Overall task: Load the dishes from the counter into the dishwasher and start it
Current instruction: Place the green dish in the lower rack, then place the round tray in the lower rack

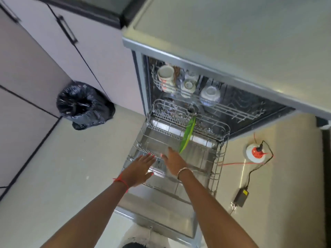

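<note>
The dishwasher stands open, its door (157, 210) folded down flat. The lower rack (217, 163) is pulled out over the door and holds a green plate (188, 135) standing on edge. The upper rack (238, 113) carries a white mug (165, 76), a small cup (188, 86) and a white bowl (210, 94), all upside down. My left hand (140, 170) and my right hand (173, 161) reach with straight fingers to the front left edge of the lower rack. Neither holds anything.
A black bin bag (82, 104) sits on the floor left of the dishwasher, beside pale cabinets (53, 56). A red and white socket reel (256, 152) with a cable and a black power adapter (241, 195) lie on the floor to the right. The counter top (241, 33) runs above the dishwasher.
</note>
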Tool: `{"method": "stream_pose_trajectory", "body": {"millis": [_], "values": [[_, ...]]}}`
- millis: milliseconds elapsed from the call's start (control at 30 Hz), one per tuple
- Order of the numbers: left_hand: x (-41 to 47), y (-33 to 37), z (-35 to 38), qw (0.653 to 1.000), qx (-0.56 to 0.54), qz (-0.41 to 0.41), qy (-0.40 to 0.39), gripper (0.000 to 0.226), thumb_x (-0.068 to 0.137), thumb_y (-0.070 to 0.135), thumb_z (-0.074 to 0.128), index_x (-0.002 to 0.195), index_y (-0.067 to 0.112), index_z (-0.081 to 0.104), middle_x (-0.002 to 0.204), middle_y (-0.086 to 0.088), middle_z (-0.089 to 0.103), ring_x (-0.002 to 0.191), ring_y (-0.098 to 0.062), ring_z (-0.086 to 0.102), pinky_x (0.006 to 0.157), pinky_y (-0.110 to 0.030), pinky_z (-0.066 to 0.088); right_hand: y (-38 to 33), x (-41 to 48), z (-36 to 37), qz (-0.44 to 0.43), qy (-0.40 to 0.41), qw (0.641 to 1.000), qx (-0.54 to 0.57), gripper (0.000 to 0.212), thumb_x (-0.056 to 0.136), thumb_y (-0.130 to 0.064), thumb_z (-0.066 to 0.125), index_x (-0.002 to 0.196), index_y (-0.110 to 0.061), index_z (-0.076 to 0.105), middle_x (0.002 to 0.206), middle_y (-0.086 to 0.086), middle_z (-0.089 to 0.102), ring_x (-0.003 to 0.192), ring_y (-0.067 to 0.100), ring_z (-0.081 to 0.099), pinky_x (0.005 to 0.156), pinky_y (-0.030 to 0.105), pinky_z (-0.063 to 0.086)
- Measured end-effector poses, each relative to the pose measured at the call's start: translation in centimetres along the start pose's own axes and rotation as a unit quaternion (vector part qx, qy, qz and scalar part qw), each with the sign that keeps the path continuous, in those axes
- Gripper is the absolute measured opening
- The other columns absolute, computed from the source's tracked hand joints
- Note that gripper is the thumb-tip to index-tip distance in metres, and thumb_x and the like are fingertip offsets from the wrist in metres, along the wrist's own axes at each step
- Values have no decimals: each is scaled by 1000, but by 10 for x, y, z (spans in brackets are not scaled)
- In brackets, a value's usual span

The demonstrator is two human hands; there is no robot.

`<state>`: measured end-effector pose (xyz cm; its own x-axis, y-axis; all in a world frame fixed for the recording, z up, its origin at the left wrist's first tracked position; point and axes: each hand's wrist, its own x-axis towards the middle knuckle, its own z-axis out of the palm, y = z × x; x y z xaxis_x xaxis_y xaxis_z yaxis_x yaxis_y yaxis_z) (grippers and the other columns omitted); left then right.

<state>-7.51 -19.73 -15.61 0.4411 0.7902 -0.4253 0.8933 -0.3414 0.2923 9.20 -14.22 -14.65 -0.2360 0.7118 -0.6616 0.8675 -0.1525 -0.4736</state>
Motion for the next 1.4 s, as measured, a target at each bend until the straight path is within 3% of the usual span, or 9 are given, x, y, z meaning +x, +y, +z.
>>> {"method": "stream_pose_trajectory", "body": {"millis": [200, 300, 367, 467, 733, 900, 1000, 1167, 1400], "values": [[-60, -27, -53, 998, 22, -22, 61, 50, 78, 44, 43, 108, 14, 69, 111, -1, 69, 106, -17, 64, 82, -34, 53, -78, -47, 5, -52, 17, 997, -44, 51, 100, -32, 34, 140, -1, 28, 140, 21, 42, 127, 32, 44, 104, 37, 35], [-90, -47, -78, 995, 29, -48, 78, 48, 83, 41, 44, 116, 13, 64, 122, -5, 64, 116, -20, 59, 92, -36, 49, -121, -58, 7, -73, 24, 995, -69, 45, 100, -31, 34, 135, -2, 36, 135, 18, 48, 123, 31, 47, 100, 36, 37], [-106, -66, -95, 993, -4, -67, 96, 51, 96, 36, 36, 138, 9, 41, 148, -8, 35, 139, -22, 30, 114, -36, 23, -150, -56, 12, -80, 31, 994, -73, 42, 100, -32, 34, 130, -4, 41, 130, 17, 51, 119, 30, 50, 100, 37, 40], [-131, -108, -117, 991, -21, -96, 95, 55, 100, 35, 33, 147, 11, 20, 156, -5, 13, 145, -17, 7, 117, -29, 2, -202, -51, 24, -86, 35, 993, -73, 42, 99, -33, 35, 128, -3, 42, 127, 18, 52, 116, 31, 52, 98, 38, 42], [-219, -232, -171, 986, -34, -94, 135, 63, 93, 45, 27, 143, 5, 30, 152, -8, 26, 144, -21, 16, 117, -32, 7, -350, -30, 66, -87, 83, 989, -86, 44, 100, -34, 34, 131, -5, 42, 134, 14, 47, 124, 27, 45, 103, 34, 34], [-246, -281, -210, 969, 0, -76, 236, 65, 88, 45, 24, 129, 2, 50, 138, -9, 49, 132, -21, 41, 109, -31, 31, -425, -27, 63, -127, 116, 980, -99, 38, 99, -31, 36, 117, -1, 49, 123, 19, 52, 116, 32, 49, 94, 34, 38], [-254, -302, -233, 969, -28, -99, 223, 81, 78, 51, 11, 139, 5, 37, 148, -8, 34, 140, -20, 25, 114, -31, 17, -464, -26, 54, -146, 130, 974, -113, 38, 99, -31, 36, 114, 1, 50, 119, 20, 53, 111, 32, 50, 90, 33, 38], [-252, -344, -260, 959, -16, -125, 255, 52, 98, 36, 34, 143, 10, 30, 152, -4, 27, 143, -17, 18, 116, -31, 11, -514, -10, 38, -178, 153, 965, -117, 40, 100, -31, 36, 122, 0, 49, 125, 18, 51, 117, 31, 49, 97, 34, 38], [-229, -402, -289, 954, 6, -152, 259, 51, 99, 34, 37, 143, 10, 28, 152, -4, 27, 142, -17, 18, 115, -29, 9, -555, 43, 4, -189, 156, 961, -129, 42, 101, -31, 31, 128, -1, 44, 131, 16, 47, 121, 29, 45, 99, 35, 36]]}}
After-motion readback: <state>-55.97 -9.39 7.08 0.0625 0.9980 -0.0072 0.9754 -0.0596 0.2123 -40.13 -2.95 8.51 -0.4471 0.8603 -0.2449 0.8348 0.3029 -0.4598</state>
